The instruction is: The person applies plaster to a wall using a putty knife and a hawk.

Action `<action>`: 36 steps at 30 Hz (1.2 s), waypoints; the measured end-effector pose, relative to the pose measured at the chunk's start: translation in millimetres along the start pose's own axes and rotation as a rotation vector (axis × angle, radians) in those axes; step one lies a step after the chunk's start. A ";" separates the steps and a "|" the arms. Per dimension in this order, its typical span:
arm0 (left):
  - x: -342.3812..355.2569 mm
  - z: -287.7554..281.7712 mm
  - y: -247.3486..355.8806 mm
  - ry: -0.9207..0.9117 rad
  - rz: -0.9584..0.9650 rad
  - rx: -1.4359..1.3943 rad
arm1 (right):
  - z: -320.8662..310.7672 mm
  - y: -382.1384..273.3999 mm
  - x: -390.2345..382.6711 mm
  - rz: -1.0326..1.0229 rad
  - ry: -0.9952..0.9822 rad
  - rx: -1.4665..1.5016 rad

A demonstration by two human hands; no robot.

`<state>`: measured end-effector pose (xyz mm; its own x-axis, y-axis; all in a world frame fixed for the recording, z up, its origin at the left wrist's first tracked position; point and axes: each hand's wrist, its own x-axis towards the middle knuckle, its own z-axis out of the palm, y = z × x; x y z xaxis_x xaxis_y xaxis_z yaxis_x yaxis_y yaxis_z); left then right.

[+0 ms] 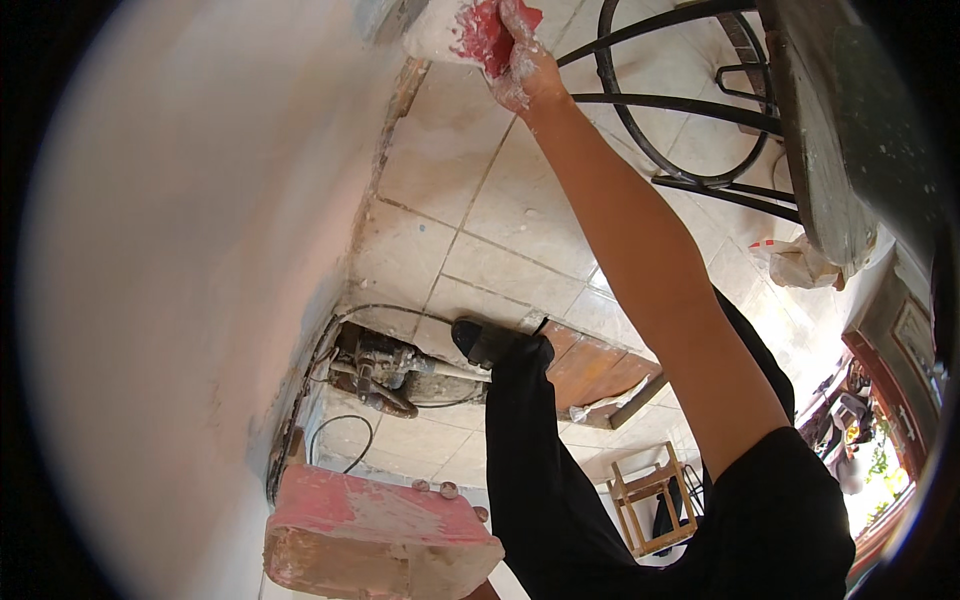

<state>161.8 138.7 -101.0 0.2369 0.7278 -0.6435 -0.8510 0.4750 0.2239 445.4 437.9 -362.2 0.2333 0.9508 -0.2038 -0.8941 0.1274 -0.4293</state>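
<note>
Closest in, low and left: pink box-shaped piece (385, 530), long and blocky with rounded corners; upper face pink, streaked with whitish-grey smears, lower side mostly coated tan-brown with pink showing at the corner. Left hand (448, 490) grips it, fingertips (421, 485) hooked over the far right edge, pale and crusted; palm hidden behind the piece, a sliver of forearm at the bottom edge. Black short sleeve (780, 500) at lower right, bare right arm (640, 250) stretching up from it to the top edge. Right hand (525, 75) is closed around a red piece (488, 38), fingers spotted with white; the red piece is bright, angular, heavily blotched with white paste, with a whitish mass on its left side, close to the wall; top part cut off by the frame, exact kind unclear. Wall (200, 250) fills the left, pale and cloudy, pinkish patches toward its lower edge. Below: tiled floor (530, 230), beige, dark joints; black trouser leg (525, 470) and dark shoe (490, 342) beside an opening with grimy pipes (380, 362). Brown board (590, 370) just right of the shoe. Farther: black metal frame (690, 100) upper right, crumpled plastic bag (800, 264) below it, wooden stool frame (655, 500), bright doorway (880, 470) at far right.
</note>
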 end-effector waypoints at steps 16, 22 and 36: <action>-4.7 -15.5 -2.5 0.140 -0.013 -0.107 | 58.5 61.8 13.5 -0.364 0.095 -0.175; -17.7 -37.3 12.9 0.447 0.038 0.037 | 91.5 95.2 -40.9 -0.517 0.262 -0.804; -2.9 -2.7 -4.8 0.092 -0.049 0.015 | 43.2 -10.2 -55.4 -0.147 0.178 -0.090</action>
<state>164.0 133.0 -102.2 0.2337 0.6555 -0.7182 -0.8322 0.5168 0.2009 425.1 396.1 -308.5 0.4292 0.8581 -0.2819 -0.8099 0.2275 -0.5406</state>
